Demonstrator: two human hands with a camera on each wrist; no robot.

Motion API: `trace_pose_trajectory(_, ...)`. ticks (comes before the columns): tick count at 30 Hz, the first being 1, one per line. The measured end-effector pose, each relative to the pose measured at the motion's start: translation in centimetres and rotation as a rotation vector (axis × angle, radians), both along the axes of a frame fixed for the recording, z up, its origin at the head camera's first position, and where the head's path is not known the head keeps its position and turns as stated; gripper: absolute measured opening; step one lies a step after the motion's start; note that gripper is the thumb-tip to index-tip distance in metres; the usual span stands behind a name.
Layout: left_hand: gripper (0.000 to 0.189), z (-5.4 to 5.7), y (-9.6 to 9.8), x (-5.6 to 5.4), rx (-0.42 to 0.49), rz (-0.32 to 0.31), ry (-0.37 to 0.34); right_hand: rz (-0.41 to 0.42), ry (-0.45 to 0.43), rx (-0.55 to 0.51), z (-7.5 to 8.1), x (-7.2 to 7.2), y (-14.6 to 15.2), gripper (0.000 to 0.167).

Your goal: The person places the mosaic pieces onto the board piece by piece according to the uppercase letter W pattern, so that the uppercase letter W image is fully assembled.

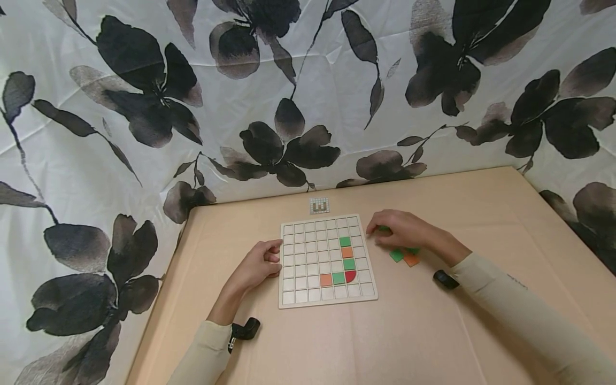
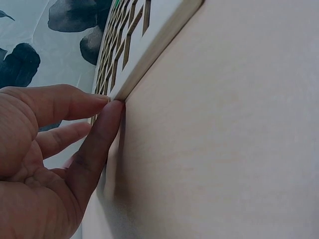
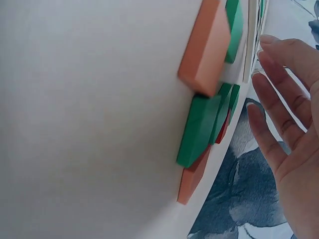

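A white grid board (image 1: 300, 303) lies on the table, with green, orange and red tiles in some cells. The red tile (image 1: 350, 276) has one rounded corner. At the board's left edge my left hand (image 1: 257, 264) pinches the rim; thumb and index finger meet there in the left wrist view. My right hand (image 1: 401, 227) hovers by the board's right side, over loose tiles. In the right wrist view its fingers (image 3: 271, 94) are spread and hold nothing. Near it lie an orange tile (image 3: 207, 50), a green tile (image 3: 197, 129) and several others, including a red one (image 3: 223, 130).
A small card (image 1: 319, 205) with a grid pattern lies behind the board. Flowered cloth (image 1: 202, 91) hangs along the table's back and left side. Each wrist carries a black camera, one on the left (image 1: 245, 329) and one on the right (image 1: 445, 279).
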State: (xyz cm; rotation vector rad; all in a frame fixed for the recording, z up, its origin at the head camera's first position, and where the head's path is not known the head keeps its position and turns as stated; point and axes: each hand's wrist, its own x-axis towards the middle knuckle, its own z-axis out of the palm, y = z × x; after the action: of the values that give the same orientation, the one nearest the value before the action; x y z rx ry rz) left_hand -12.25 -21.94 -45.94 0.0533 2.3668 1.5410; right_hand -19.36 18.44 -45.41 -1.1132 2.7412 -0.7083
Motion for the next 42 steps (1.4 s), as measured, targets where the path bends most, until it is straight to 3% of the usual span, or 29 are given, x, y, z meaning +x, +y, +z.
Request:
trace_pose_trajectory(9, 0.071, 0.0, 0.0, 0.0, -0.016, 0.004, -0.007, -0.001, 0.039, -0.028, -0.4, -0.6, 0.6, 0.021)
trace_pose_trajectory(22, 0.071, -0.1, -0.2, 0.0, -0.012, 0.009, -0.016, -0.106, 0.021, 0.053, -0.6, -0.7, 1.4, 0.026)
trace_pose_trajectory(30, 0.070, -0.2, -0.2, -0.1, -0.021, 0.013, -0.015, -0.113, 0.013, 0.051, -0.4, -0.6, 1.4, 0.025)
trace_pose_trajectory(36, 0.071, -0.3, -0.3, -0.1, -0.018, 0.003, -0.010, -0.122, 0.059, 0.101, -0.4, -0.7, 1.6, 0.024)
trace_pose_trajectory(42, 0.071, -0.2, -0.2, -0.1, -0.017, 0.008, -0.017, -0.141, 0.037, 0.149, -0.4, -1.0, 1.8, 0.031)
